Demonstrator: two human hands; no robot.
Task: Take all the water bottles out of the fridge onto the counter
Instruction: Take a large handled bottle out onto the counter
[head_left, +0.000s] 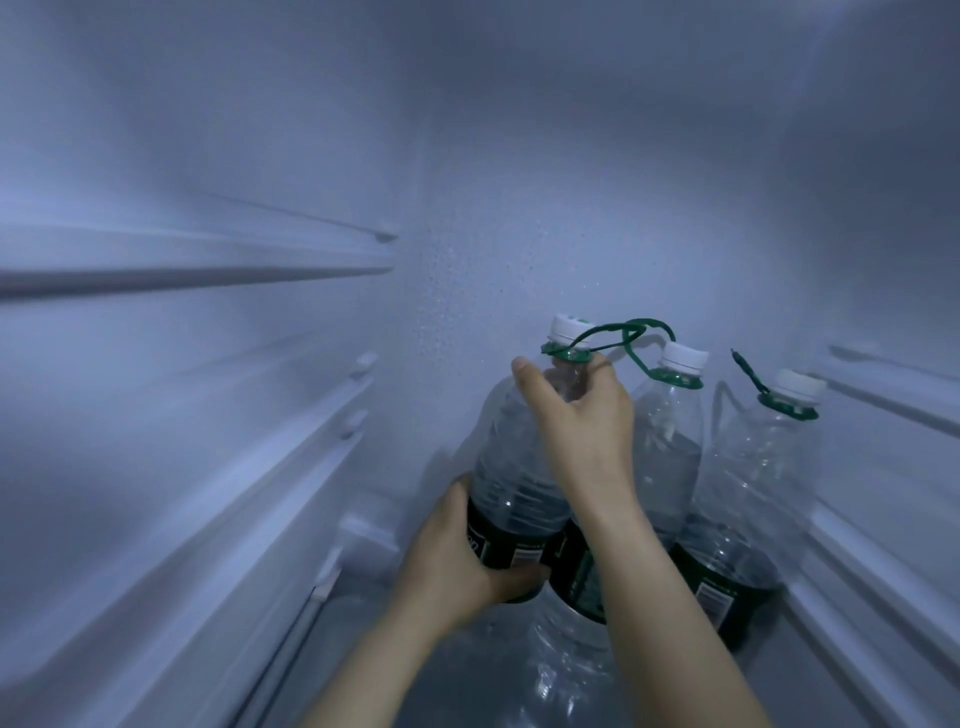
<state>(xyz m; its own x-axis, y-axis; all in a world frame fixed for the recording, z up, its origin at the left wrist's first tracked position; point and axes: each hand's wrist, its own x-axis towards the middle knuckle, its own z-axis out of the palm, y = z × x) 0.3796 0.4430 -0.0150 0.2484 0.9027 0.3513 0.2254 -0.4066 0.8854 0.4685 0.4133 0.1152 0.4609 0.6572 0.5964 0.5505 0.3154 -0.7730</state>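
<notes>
Fridge (208, 364) — both hands gripping bottle (511, 467)

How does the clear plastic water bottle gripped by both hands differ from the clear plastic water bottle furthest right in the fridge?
The gripped clear plastic bottle is tilted; the far-right clear plastic bottle stands upright. The left hand holds the first at its dark label and the right hand at its neck; nothing touches the second. Both have white caps, green carry loops and dark labels.

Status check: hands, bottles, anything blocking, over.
Left hand shut on left bottle at its label; right hand shut on its neck. Middle bottle and right bottle wait in fridge. Green handle loops overlap, may snag.
</notes>
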